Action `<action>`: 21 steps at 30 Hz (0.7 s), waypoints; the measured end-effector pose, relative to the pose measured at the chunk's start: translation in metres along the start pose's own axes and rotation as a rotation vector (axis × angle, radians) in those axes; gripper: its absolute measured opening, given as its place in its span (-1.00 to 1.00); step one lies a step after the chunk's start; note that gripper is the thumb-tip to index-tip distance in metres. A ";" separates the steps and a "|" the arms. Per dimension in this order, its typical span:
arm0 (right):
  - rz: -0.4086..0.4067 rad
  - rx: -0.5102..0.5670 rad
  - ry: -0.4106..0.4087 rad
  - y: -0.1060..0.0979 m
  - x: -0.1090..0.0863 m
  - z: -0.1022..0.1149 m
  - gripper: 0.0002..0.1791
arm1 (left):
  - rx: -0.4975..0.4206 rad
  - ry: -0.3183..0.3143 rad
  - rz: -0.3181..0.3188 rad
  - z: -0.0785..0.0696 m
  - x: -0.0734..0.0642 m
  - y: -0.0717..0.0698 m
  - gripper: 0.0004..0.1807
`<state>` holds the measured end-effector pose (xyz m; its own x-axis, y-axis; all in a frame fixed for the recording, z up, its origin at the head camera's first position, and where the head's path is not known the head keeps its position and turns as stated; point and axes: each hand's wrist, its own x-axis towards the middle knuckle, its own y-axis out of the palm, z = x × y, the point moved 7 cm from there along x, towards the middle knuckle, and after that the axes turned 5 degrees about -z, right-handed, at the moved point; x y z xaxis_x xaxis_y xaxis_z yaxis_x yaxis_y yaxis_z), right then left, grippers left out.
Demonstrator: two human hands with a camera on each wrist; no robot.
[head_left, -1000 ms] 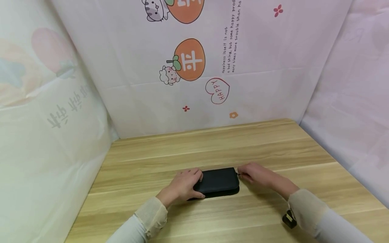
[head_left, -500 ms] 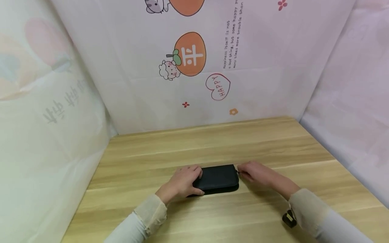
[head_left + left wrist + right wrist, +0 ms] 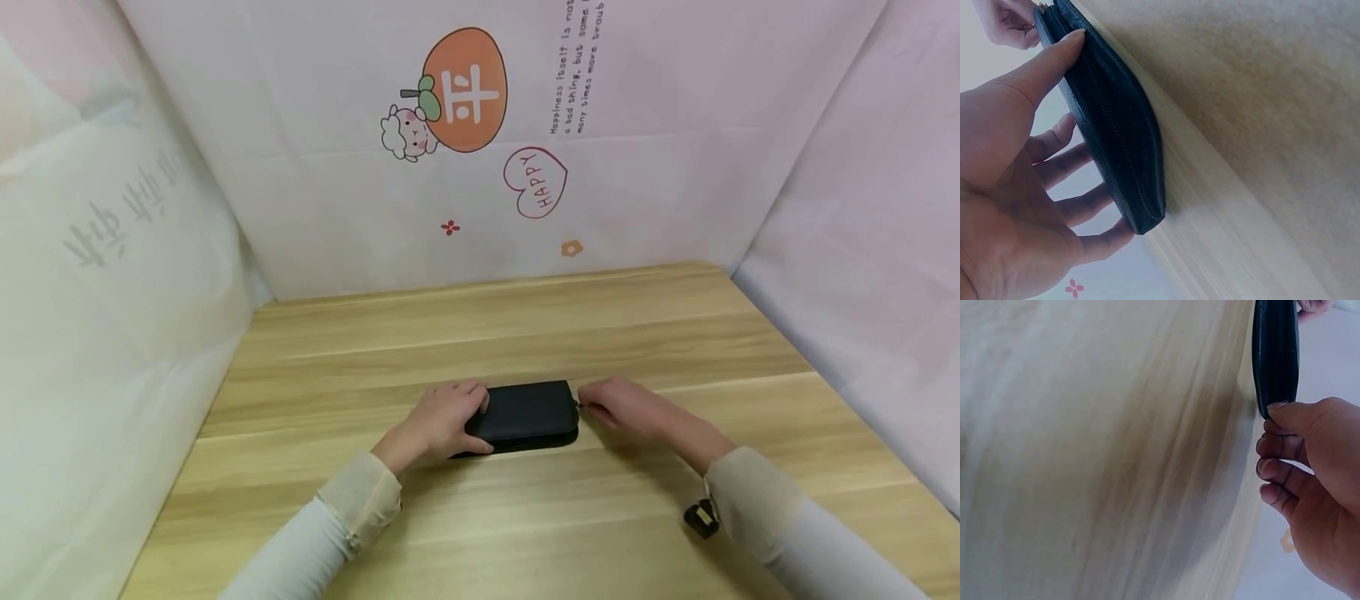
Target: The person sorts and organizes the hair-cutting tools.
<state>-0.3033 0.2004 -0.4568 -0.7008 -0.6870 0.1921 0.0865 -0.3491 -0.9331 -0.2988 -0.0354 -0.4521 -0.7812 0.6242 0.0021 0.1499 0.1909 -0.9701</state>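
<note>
A black zip-around wallet [image 3: 528, 410] lies flat on the wooden table. My left hand [image 3: 442, 419] grips its left end, the thumb along the near side and the fingers over the top and far side. Zipper teeth [image 3: 1121, 140] run along the wallet's edge in the left wrist view. At the right end, my right hand [image 3: 622, 407] pinches a small dark zipper pull [image 3: 579, 404] between thumb and curled index finger. In the right wrist view the thumb tip sits right at the wallet's corner [image 3: 1275, 375], and the pull itself is hidden there.
The wood-grain table [image 3: 495, 517] meets a white printed cloth wall [image 3: 330, 208] at the back. More cloth hangs on the left [image 3: 112, 333] and right sides. A small black object with a yellow mark [image 3: 702, 518] is beside the right cuff.
The head view has tilted down, so everything sits higher in the frame. Both hands keep their hold on the wallet and its pull, with little visible movement along the table.
</note>
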 end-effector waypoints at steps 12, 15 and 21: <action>0.003 -0.006 0.000 0.000 -0.003 0.001 -0.75 | -0.016 0.012 -0.020 -0.004 0.000 -0.001 -0.45; 0.006 -0.008 -0.002 0.000 -0.004 0.001 -0.76 | -0.016 0.013 -0.019 -0.004 0.000 -0.001 -0.45; 0.005 -0.012 -0.013 0.000 -0.005 0.002 -0.75 | -0.011 0.005 -0.018 -0.004 0.001 0.001 -0.43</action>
<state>-0.2980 0.2026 -0.4568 -0.6911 -0.6969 0.1917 0.0814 -0.3386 -0.9374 -0.2968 -0.0320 -0.4518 -0.7806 0.6247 0.0209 0.1426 0.2105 -0.9671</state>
